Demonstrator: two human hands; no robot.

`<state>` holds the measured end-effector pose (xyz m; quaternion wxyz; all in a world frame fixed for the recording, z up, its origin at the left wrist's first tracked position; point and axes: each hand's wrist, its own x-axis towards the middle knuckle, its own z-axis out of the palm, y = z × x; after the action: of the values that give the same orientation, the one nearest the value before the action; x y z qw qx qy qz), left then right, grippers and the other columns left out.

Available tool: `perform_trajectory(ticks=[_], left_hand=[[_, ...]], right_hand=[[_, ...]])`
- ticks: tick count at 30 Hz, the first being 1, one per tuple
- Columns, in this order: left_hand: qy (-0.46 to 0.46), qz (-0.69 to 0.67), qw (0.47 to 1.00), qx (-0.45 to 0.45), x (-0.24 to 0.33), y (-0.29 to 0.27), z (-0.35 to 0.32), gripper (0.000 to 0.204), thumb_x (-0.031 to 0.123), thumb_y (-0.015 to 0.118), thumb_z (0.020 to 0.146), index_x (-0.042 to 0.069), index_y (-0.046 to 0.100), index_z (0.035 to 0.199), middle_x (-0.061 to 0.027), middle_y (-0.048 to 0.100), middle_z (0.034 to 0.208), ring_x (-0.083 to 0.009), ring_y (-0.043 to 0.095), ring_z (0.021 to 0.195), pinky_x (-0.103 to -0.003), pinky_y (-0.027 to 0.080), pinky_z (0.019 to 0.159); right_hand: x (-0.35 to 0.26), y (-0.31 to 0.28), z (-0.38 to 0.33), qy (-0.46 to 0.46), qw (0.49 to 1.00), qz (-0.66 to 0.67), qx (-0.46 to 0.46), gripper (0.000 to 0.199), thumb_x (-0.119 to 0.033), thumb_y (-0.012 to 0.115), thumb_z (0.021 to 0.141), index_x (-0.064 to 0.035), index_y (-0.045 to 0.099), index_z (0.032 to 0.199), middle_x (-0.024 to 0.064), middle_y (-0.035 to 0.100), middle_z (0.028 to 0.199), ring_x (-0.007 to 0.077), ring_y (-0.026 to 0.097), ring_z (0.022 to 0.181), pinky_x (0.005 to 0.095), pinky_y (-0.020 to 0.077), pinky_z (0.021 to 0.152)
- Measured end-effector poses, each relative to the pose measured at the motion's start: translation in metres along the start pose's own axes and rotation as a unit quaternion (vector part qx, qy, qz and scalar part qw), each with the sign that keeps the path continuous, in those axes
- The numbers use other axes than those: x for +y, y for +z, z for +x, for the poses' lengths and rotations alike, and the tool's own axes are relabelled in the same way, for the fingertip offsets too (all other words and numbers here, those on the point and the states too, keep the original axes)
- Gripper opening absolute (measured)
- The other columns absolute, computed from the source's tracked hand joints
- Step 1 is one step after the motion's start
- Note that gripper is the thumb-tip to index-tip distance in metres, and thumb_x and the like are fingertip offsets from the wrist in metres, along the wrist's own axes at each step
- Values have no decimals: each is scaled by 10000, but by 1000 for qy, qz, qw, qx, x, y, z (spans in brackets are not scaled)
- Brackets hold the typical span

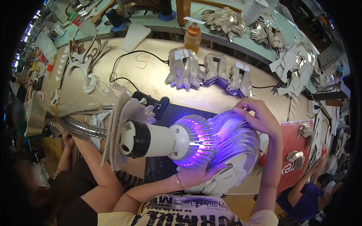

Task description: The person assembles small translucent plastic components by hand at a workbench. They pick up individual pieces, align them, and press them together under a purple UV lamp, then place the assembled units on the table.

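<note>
A fanned stack of thin, curved cut pieces [243, 145], likely leather or card, is lit violet under the lamp. At its far upper edge my right hand [258, 115] is closed, thumb and bent fingers pinching the pieces' edges. My left hand [192, 177] lies at the stack's near left side, thumb stretched along it; its other fingers are hidden behind the lamp head. The lamp [196, 143], with a finned round head and white body, hangs over the stack's left part. Flat whitish pieces [222, 182] lie beneath the fan.
A metal gooseneck [81, 128] carries the lamp from the left. Behind stand bundles of silvery cut pieces [184, 69] and an orange-capped bottle [192, 37]. A black cable [130, 52] crosses the table. Co-workers sit left and right; a red sheet [292, 150] lies at right.
</note>
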<state>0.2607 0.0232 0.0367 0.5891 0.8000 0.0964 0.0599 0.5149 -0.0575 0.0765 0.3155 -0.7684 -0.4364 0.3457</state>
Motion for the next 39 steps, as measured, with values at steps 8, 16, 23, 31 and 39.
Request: perform_trajectory(ticks=[8,16,23,31,39], left_hand=[[63,42,995,66,5,-3,7,697,382,687,859,31,408,1393,-189,444,1362,-352,447,1236,-469,371,1026],[86,62,991,81,3,6,3,740,305,785,778,20,427,1360,-199,376,1371,-363,369,1277,-487,305,1076],[122,92,984,96,-9,3,11,689,259,712,833,10,384,1385,-245,349,1437,-432,297,1353,-526,245,1108],[99,98,987,83,-13,4,7,671,222,690,847,-8,363,1386,-220,402,1436,-453,291,1369,-537,225,1117],[90,39,992,74,-18,6,5,599,197,691,854,2,421,1352,-214,441,1408,-381,362,1348,-478,291,1100]], right_hand=[[-3,-4,-16,-87,994,50,32,200,-170,771,790,-4,666,754,68,635,714,152,583,675,292,457,663],[6,-1,-20,-28,991,119,58,229,-171,763,811,10,652,725,36,620,678,98,570,677,258,455,676],[13,10,-14,30,990,108,81,246,-220,679,893,19,696,839,48,654,715,94,582,702,266,480,699],[11,14,-20,75,988,112,76,313,-280,650,916,24,710,961,74,695,784,122,604,736,285,491,722],[-6,8,-15,19,996,26,85,259,-244,652,900,5,703,952,109,702,827,181,648,757,320,499,735]])
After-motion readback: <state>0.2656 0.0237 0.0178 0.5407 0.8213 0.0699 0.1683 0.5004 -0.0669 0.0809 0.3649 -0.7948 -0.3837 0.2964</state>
